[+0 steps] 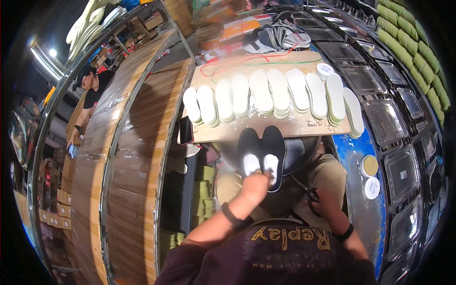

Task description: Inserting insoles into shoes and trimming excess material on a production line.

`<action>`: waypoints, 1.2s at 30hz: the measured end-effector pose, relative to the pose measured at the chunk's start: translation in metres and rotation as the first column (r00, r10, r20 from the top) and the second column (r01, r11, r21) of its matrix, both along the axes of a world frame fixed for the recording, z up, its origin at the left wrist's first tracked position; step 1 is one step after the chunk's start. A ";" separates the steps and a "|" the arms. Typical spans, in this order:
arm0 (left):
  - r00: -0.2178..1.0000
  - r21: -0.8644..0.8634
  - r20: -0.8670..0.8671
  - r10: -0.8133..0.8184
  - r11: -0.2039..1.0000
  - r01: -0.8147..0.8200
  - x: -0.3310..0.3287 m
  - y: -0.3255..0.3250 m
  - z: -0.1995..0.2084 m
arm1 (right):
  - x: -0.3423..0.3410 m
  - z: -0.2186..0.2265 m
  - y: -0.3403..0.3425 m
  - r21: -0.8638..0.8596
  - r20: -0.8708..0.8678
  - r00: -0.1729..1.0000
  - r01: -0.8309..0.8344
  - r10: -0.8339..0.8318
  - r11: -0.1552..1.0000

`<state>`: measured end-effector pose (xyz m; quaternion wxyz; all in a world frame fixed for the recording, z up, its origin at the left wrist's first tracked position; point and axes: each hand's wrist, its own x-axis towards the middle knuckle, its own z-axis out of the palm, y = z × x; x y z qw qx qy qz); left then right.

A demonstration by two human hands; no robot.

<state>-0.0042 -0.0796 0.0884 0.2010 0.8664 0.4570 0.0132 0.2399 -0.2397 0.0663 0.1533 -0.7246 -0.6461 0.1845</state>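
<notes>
My left hand (pixel 256 185) is closed on the heel ends of a pair of black slip-on shoes (pixel 273 142), held side by side above my lap, toes pointing away. White insoles (pixel 251 163) show inside both openings. By my right knee, my right hand (pixel 327 203) is closed round what looks like a pair of dark-handled scissors (pixel 311 194), its tip angled toward the shoes. Just beyond the shoes, a wooden board (pixel 213 134) carries a row of several stacks of white insoles (pixel 260 92) with greenish undersides.
A blue bench (pixel 349 152) at right bears two round containers (pixel 369 166). Clear plastic trays (pixel 403 173) line the far right. Cardboard-covered shelving (pixel 137 142) rises at left, with a co-worker (pixel 90 92) beyond. More shoe parts (pixel 280 38) lie behind the board.
</notes>
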 end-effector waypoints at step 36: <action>0.430 -0.073 0.689 0.583 0.646 -0.760 -0.588 0.026 -0.011 | 0.008 0.010 0.010 0.108 0.100 0.989 -0.122 0.112 0.987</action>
